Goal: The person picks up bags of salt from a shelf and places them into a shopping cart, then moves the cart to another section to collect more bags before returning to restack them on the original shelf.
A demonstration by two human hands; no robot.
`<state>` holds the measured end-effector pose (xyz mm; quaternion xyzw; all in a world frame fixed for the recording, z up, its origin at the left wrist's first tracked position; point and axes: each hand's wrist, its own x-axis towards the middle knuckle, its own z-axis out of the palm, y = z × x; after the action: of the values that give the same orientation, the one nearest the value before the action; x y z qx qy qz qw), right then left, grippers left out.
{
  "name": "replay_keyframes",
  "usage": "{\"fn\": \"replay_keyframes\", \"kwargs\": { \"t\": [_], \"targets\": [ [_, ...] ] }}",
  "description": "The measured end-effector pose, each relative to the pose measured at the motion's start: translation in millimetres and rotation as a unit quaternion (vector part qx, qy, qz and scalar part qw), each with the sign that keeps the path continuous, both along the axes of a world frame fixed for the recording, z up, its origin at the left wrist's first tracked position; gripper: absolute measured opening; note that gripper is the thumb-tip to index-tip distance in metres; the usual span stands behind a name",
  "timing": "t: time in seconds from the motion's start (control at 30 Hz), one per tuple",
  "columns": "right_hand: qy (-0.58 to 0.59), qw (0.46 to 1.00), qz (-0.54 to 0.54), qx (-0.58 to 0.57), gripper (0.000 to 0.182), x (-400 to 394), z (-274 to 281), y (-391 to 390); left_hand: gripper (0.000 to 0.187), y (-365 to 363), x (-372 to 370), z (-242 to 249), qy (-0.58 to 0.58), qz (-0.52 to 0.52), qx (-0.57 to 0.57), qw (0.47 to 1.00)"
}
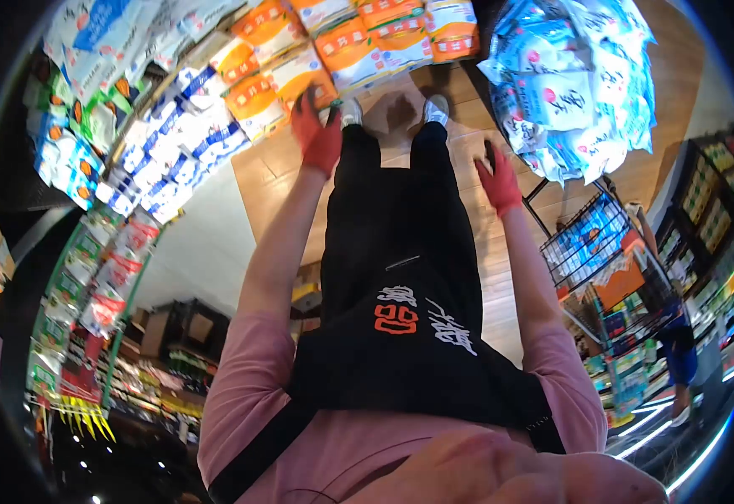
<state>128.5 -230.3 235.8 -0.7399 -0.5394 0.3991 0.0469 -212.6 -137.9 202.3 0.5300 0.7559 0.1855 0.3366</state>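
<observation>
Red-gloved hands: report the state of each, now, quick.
Left hand: open, no grip seen, by the orange-and-white packs; contact cannot be told.
Right hand: open, fingers apart, nothing seen in it.

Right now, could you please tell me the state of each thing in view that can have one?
left hand: gloved, open, apparently empty
right hand: gloved, open, apparently empty
orange packs: in rows
blue-and-white packs: in rows
blue bags: heaped
wire cart: loaded
white shoes: set apart
black apron: worn
</observation>
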Motion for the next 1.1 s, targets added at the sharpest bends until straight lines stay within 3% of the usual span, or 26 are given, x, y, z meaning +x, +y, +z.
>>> {"fn": "replay_keyframes", "kwargs": {
  "t": [0.03,0.1,0.17,0.23,0.27,0.3,0.37,0.43,0.5,0.6,0.67,0.73,0.83,0.97,1.03,1.1],
  "targets": [
    [0.010,0.991,-0.100,-0.089,0.048,5.2,13.0,-33.0,0.060,-27.4,-16.0,3.8,0.017,-0.012,-0.005,1.000],
    [-0.048,0.974,-0.183,-0.127,0.048,21.7,21.1,-125.5,0.056,-70.9,-50.1,27.0,0.043,-0.054,-0.042,0.997],
    [-0.024,0.899,-0.370,-0.234,0.048,35.8,10.7,-252.9,0.052,-119.5,-91.8,43.2,0.052,-0.060,-0.056,0.995],
    [0.001,0.825,-0.481,-0.298,0.049,22.1,23.4,-355.9,0.044,-154.8,-129.5,59.3,0.003,-0.011,-0.083,0.997],
    [-0.017,0.816,-0.489,-0.307,0.049,2.2,55.8,-373.6,0.030,-157.9,-152.2,70.6,-0.102,0.063,-0.281,0.952],
    [-0.033,0.807,-0.497,-0.317,0.049,-19.4,91.2,-378.5,0.020,-179.9,-168.2,72.7,-0.149,0.113,-0.227,0.956],
    [0.013,0.808,-0.520,-0.277,0.049,-49.3,111.6,-421.9,0.018,-208.1,-240.6,48.2,-0.149,0.112,-0.438,0.880],
    [0.017,0.803,-0.535,-0.262,0.049,-76.0,104.4,-467.0,0.019,-213.3,-245.8,61.6,-0.090,0.097,-0.488,0.863],
    [-0.020,0.793,-0.544,-0.273,0.049,-89.6,62.4,-516.3,0.020,-208.5,-233.7,64.5,-0.054,0.059,-0.499,0.863],
    [0.026,0.786,-0.610,-0.097,0.051,-71.3,94.4,-495.4,0.022,-191.9,-167.9,56.1,-0.053,-0.028,-0.472,0.880],
    [-0.045,0.797,-0.589,-0.124,0.050,-34.4,47.1,-518.7,0.023,-178.9,-101.5,46.2,-0.071,-0.100,-0.442,0.889],
    [0.013,0.745,-0.667,0.005,0.049,18.1,70.6,-507.1,0.024,-170.3,-20.0,36.6,-0.098,-0.178,-0.406,0.891],
    [-0.025,0.698,-0.712,0.068,0.041,86.9,106.0,-494.3,0.025,-166.9,116.2,41.2,-0.156,-0.278,-0.355,0.879],
    [0.024,0.644,-0.750,0.151,0.040,161.3,174.8,-482.2,0.029,-183.7,278.3,71.6,-0.245,-0.356,-0.300,0.851],
    [0.015,0.630,-0.754,0.184,0.041,195.3,196.4,-484.3,0.029,-203.8,342.1,108.7,-0.297,-0.437,-0.177,0.831],
    [0.017,0.616,-0.760,0.205,0.041,229.0,206.6,-489.2,0.029,-213.9,397.6,116.7,-0.312,-0.472,-0.128,0.814]
  ]
}}
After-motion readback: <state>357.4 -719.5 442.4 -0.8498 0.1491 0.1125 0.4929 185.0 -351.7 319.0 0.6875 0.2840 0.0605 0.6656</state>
